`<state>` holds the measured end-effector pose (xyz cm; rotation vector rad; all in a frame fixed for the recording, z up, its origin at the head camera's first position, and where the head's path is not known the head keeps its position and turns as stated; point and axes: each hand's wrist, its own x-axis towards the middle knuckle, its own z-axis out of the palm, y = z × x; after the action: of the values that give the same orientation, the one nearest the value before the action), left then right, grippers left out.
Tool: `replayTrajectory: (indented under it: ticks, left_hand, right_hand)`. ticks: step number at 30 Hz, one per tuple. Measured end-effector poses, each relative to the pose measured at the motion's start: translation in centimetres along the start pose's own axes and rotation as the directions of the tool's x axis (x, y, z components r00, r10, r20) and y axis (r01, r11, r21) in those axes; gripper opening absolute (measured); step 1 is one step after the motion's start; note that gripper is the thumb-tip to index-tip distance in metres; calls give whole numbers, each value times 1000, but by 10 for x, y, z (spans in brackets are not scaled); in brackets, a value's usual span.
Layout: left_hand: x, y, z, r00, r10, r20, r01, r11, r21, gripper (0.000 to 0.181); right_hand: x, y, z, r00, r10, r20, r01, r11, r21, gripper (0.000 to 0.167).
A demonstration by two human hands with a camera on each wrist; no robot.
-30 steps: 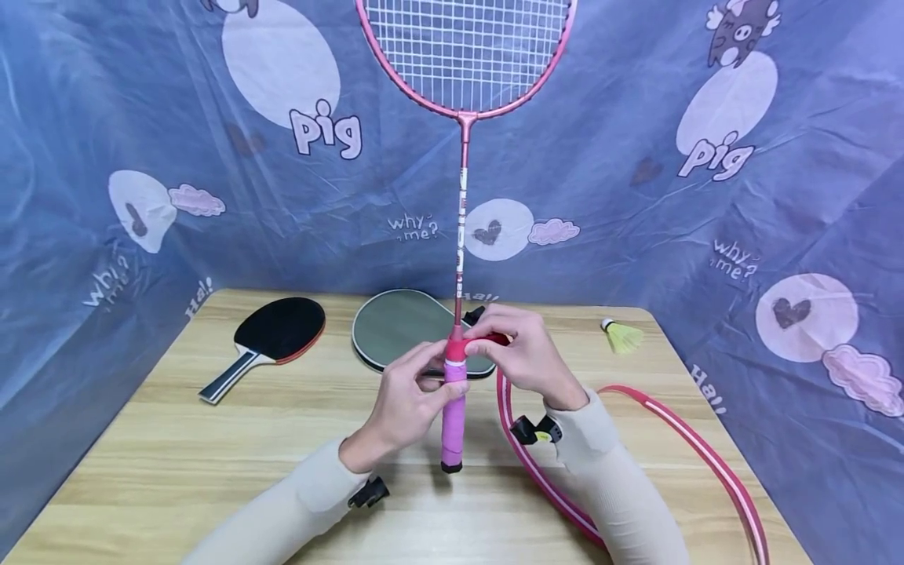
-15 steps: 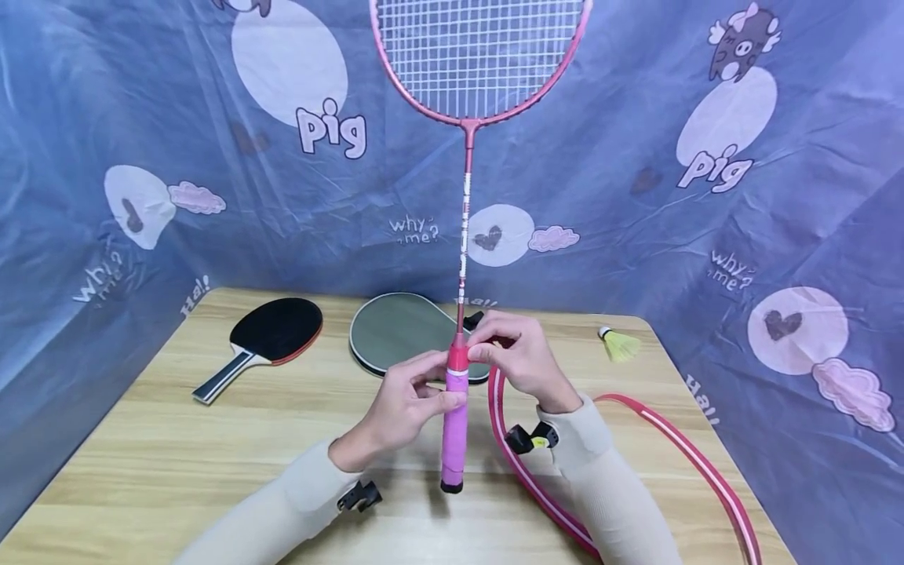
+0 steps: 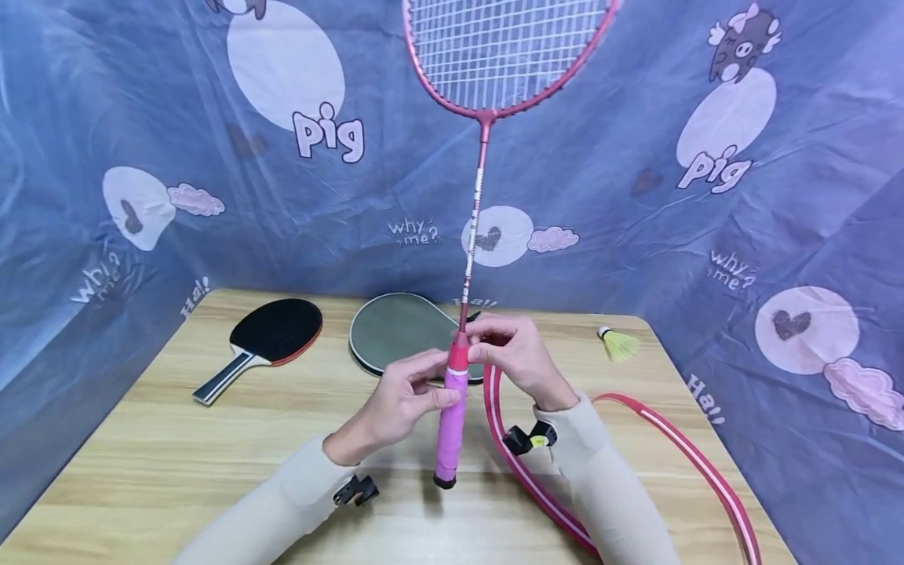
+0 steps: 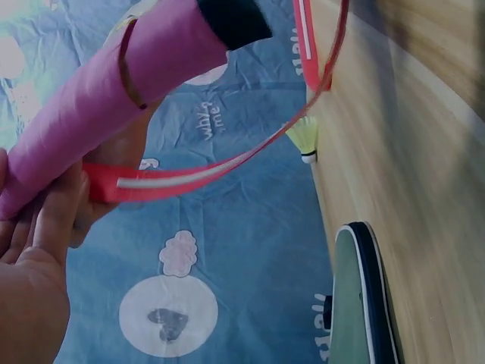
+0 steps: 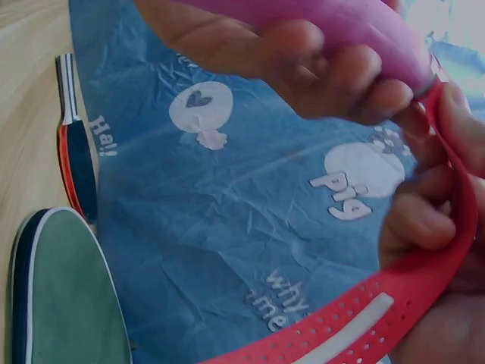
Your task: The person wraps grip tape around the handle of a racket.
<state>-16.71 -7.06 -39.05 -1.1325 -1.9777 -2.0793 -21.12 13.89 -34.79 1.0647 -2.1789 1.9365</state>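
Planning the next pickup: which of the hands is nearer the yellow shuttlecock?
Right. The right hand, pinching the red strip, is left of the shuttlecock in the head view; the left hand, on the purple racket handle, is farther left.

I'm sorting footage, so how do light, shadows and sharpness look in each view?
Head: bright, fairly sharp, soft shadow on the table below the grip; left wrist: dimmer, washed out at upper left, dark shadows on the table; right wrist: dim, a bit soft, washed out at upper right, though holes in the tape show.
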Motion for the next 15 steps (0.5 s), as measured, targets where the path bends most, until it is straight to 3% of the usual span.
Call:
replayTrajectory:
  ticks: [3,6,9,13,15]
  left_hand:
    - [1,1,-1,1000,-19,17,19,1000,10,41]
    - [2,1,-1,1000,-6,-14,6,1000,7,43]
    - [2,-1,1,994,74,-82,-71,997,39,46]
    - [2,-3,5,968,196,-157,-176,975,137,44]
    - [1,-4,6,958,228,-174,-198,965,174,42]
  right_hand:
    - [-1,0,-2,1000,-4,28,3,1000,20,22]
    - [-1,-1,-2,999,-35,17,34,999,37,12]
    - [0,-3,1,998,-56,-12,56,997,44,9]
    - [0,-4,6,996,-70,-49,72,997,40,12]
    - [0,-4,8,996,-66,-62,68,997,32,16]
